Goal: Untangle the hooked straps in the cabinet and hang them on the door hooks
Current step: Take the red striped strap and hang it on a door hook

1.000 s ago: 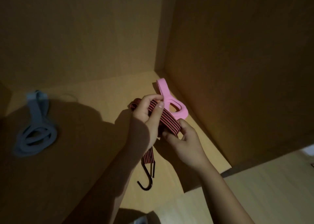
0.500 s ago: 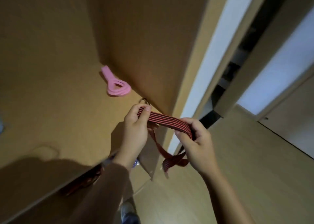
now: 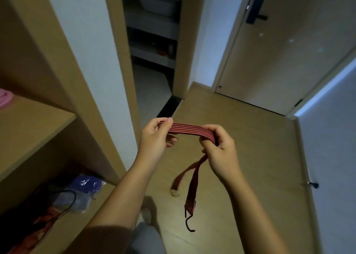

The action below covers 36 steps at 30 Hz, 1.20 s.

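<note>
Head, strap (image 3: 189,131) between left hand (image 3: 156,137), right hand (image 3: 220,152)

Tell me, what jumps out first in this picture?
A red-and-black striped strap stretches between the left hand and right hand at centre frame. Its tails dangle below the right hand, one ending in a black hook. A pink strap lies on the cabinet shelf, far left.

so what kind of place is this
Most likely a hallway in a home, beside a built-in wooden cabinet with open shelves. A closed door with a dark handle, wood-look floor and a side doorway onto storage shelves point that way. The striped strap is held outside the cabinet.
</note>
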Tool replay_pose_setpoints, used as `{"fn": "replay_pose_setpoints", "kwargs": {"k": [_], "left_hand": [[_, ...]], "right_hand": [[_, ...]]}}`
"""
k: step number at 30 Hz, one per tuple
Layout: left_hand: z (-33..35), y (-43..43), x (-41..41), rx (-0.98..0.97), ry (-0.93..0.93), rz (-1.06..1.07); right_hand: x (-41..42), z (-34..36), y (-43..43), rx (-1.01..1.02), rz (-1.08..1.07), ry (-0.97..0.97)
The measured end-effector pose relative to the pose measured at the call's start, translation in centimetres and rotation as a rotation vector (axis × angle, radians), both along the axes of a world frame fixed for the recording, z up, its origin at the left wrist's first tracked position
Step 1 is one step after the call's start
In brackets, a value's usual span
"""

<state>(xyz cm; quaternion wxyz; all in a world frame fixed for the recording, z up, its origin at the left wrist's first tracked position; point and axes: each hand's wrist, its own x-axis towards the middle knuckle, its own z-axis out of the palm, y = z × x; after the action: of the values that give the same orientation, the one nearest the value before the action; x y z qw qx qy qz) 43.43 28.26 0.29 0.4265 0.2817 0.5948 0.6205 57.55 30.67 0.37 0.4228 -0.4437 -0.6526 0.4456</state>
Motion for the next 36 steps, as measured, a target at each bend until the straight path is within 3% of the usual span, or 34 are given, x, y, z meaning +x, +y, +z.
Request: {"fn": "replay_pose_setpoints", "kwargs": {"k": [13, 18, 29, 36], "left_hand": [[-0.3, 18.8, 9.5, 0.009, -0.004, -0.392], [0.7, 27.8, 10.9, 0.074, 0.094, -0.476], [0.7, 43.4, 12.5, 0.106, 0.178, -0.471], [0.1, 54.0, 15.6, 0.173, 0.322, -0.405]], "right_hand": [[8.7, -1.7, 13.7, 0.012, -0.267, -0.185], [11.8, -0.9, 21.1, -0.016, -0.255, -0.223], [12.5, -0.1, 35.8, -0.022, -0.296, 0.149], [15.0, 0.5, 47.4, 0.049, -0.284, 0.168]]}}
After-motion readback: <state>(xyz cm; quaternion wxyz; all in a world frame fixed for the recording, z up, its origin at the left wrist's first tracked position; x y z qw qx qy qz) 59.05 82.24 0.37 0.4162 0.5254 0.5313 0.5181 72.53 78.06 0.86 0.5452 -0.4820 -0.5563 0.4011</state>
